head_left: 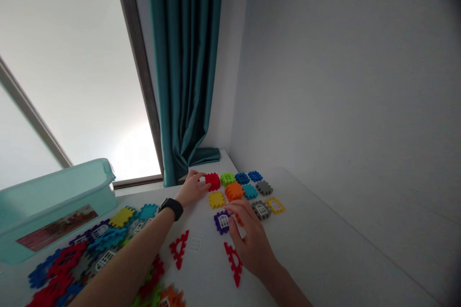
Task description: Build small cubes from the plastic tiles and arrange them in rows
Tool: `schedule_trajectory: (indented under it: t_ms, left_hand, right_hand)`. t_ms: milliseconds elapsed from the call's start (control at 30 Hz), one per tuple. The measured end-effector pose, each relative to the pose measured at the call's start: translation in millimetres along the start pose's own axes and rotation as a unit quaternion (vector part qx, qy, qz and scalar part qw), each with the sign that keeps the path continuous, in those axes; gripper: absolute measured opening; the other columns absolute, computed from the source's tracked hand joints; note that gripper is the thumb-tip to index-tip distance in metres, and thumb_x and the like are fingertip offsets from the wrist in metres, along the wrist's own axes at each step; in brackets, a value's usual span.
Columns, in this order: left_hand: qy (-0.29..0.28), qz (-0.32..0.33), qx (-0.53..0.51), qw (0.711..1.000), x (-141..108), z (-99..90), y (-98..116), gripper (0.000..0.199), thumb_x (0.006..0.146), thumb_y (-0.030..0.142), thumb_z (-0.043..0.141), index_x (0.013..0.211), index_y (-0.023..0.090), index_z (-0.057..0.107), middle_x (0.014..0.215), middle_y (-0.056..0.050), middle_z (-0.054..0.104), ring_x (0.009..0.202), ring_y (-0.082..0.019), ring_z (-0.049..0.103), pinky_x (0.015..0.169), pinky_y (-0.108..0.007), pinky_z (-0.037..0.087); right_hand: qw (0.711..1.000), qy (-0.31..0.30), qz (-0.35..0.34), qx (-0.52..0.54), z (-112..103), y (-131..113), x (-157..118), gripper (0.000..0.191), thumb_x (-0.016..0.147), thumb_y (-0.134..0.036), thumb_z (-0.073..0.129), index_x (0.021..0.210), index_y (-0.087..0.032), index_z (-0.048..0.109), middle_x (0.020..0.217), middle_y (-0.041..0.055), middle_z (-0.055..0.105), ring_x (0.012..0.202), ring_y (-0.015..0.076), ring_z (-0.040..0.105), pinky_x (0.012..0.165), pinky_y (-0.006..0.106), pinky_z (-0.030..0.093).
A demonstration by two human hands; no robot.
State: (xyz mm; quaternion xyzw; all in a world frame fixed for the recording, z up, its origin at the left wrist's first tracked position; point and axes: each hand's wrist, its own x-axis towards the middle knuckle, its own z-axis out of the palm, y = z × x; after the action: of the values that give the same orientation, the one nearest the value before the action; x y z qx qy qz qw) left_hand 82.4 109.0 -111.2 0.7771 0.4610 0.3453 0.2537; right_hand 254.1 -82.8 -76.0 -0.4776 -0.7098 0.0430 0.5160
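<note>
My left hand (195,187), with a dark watch on its wrist, reaches to the back of the table; its thumb and fingers are around the left side of a red block stack (212,181). My right hand (248,240) is beside a purple block with a white window (222,221), its fingers curved and spaced apart. A small orange piece (239,219) shows partly behind its fingers. Between and behind the hands are a yellow block (216,200), an orange stack (234,191) and a green stack (227,179). Two red triangular pieces (179,249) lie nearer, one by each forearm.
A pile of mixed blocks (68,259) covers the table's left side, partly behind my left forearm. Behind it stands a pale teal bin (54,201). Blue, cyan, grey and yellow window blocks (275,205) lie at the right. A wall borders the table; a teal curtain (185,57) hangs behind.
</note>
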Motion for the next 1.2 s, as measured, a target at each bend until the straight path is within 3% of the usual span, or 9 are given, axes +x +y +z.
schedule_trajectory:
  t_ms: [300,467,633,833,1200]
  left_hand:
    - [0.002,-0.006,0.010,1.000,-3,0.1,-3,0.052,0.078,0.044,0.072,0.122,0.017,0.064,0.118,-0.011,0.051,0.095,-0.023,0.066,0.085,-0.035,0.057]
    - [0.011,0.002,0.026,1.000,-10,-8.7,2,0.042,0.084,0.039,0.065,0.119,0.016,0.064,0.118,-0.011,0.052,0.095,-0.023,0.065,0.088,-0.039,0.056]
    - [0.004,0.026,0.050,0.998,-23,-29.0,17,0.030,0.090,0.036,0.058,0.111,0.017,0.067,0.114,-0.011,0.057,0.091,-0.022,0.065,0.089,-0.040,0.054]
    - [-0.050,0.071,0.083,0.993,-55,-56.8,36,0.019,0.090,0.031,0.059,0.100,0.020,0.070,0.098,-0.006,0.067,0.090,-0.021,0.065,0.084,-0.033,0.053]
    - [-0.099,0.085,0.137,0.982,-116,-112.2,43,0.017,0.092,0.029,0.056,0.097,0.020,0.069,0.095,-0.005,0.069,0.087,-0.021,0.066,0.083,-0.033,0.051]
  right_hand:
    - [1.000,-0.021,0.003,0.005,0,0,-1,0.028,0.092,-0.011,0.047,0.114,-0.023,0.060,0.111,0.0088,0.063,0.107,0.0226,0.062,0.097,0.039,0.052]
    - [1.000,-0.030,-0.004,0.000,1,0,-2,0.028,0.092,-0.011,0.047,0.114,-0.023,0.060,0.111,0.0082,0.063,0.106,0.0223,0.062,0.095,0.038,0.051]
    - [0.998,-0.054,-0.010,0.003,3,2,-2,0.025,0.094,-0.013,0.046,0.110,-0.023,0.062,0.107,0.0080,0.065,0.103,0.0224,0.063,0.094,0.038,0.052]
    - [0.994,-0.106,-0.025,0.018,8,0,-6,0.021,0.094,-0.013,0.047,0.103,-0.024,0.063,0.104,0.0066,0.067,0.101,0.0220,0.064,0.094,0.038,0.052]
    - [0.981,-0.190,-0.042,-0.006,25,-13,-9,0.021,0.095,-0.012,0.045,0.098,-0.022,0.063,0.096,0.0056,0.069,0.094,0.0216,0.066,0.090,0.039,0.050]
